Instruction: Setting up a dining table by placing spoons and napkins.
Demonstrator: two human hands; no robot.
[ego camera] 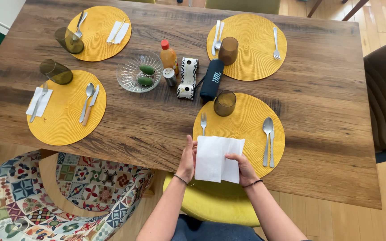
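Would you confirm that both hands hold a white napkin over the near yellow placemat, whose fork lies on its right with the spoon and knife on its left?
Not quite: the head view shows the sides reversed. Both the left hand and right hand hold the white napkin over the near yellow placemat, but the fork lies on its left, the spoon and knife on its right.

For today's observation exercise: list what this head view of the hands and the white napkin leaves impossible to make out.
- Napkin: its underside and number of folds, hidden by its own top layer.
- Left hand and right hand: fingertips behind the napkin, covered by the paper.
- Near placemat: its front edge, hidden by the napkin.
- Yellow chair: mostly hidden by the table and arms.
- Glass bowl: the green items inside, too small to identify.
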